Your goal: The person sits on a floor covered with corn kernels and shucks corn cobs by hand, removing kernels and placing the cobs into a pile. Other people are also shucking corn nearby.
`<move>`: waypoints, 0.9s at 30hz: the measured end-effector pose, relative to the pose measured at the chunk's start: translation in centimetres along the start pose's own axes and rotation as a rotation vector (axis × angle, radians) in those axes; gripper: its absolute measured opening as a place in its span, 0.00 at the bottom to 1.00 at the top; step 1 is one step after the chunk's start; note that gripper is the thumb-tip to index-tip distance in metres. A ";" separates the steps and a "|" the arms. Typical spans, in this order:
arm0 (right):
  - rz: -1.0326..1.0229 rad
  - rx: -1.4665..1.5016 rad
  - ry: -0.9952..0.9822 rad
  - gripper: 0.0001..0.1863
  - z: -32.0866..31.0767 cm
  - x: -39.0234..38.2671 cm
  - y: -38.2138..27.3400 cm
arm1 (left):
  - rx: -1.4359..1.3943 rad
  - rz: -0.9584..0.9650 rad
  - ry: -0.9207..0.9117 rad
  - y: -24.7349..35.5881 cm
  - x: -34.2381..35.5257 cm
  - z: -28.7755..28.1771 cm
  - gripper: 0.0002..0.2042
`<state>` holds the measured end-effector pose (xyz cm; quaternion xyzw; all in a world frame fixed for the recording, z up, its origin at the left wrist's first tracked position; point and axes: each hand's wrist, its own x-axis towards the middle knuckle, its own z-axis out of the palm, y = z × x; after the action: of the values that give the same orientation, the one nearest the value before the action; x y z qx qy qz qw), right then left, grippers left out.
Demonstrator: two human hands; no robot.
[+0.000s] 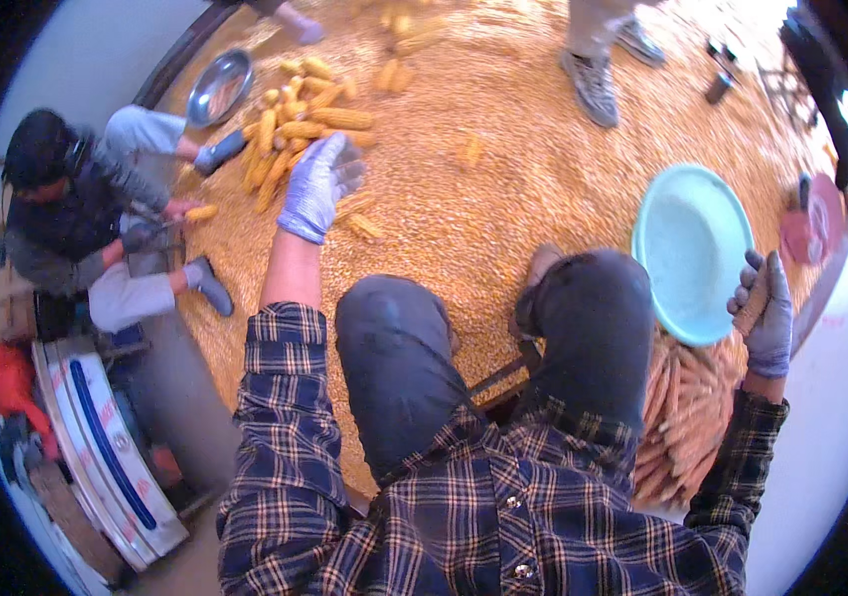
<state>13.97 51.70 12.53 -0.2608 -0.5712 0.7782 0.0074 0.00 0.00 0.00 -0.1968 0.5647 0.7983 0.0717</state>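
Left hand (320,189): fingers apart, holding nothing, beside the corn pile (319,119), which sits within reach; right hand (770,323): fingers clamped on a bare cob (754,298), beside the basin (697,248); stripped cobs (687,422) lie heaped nearby, apparently kept off loose kernels (424,223).

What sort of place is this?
Probably a farm room or shed for shelling corn: loose kernels spread widely, whole ears are piled near the left hand, and stripped cobs are heaped by the pale green basin.
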 end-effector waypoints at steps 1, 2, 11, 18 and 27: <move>0.035 0.077 -0.119 0.19 7.2 2.2 3.7 | 0.051 0.009 0.143 2.0 1.7 -7.4 0.09; 0.069 0.135 -0.237 0.20 12.6 3.6 6.0 | 0.076 0.015 0.290 3.0 1.6 -13.2 0.08; 0.441 -0.179 -0.452 0.21 25.9 0.0 9.3 | 0.320 -0.510 0.566 -25.5 -2.7 -16.6 0.22; 0.437 -0.443 -0.409 0.26 30.9 0.4 11.7 | 0.831 -0.537 0.735 -31.3 3.4 -16.6 0.35; 0.435 -1.089 -0.640 0.19 30.8 8.4 16.8 | 0.936 -0.172 0.528 -29.5 0.9 -17.4 0.25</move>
<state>-1.25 21.20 0.69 -0.0928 -0.7908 0.4017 -0.4524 13.15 -5.92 -31.09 -0.3833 0.8404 0.3764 0.0721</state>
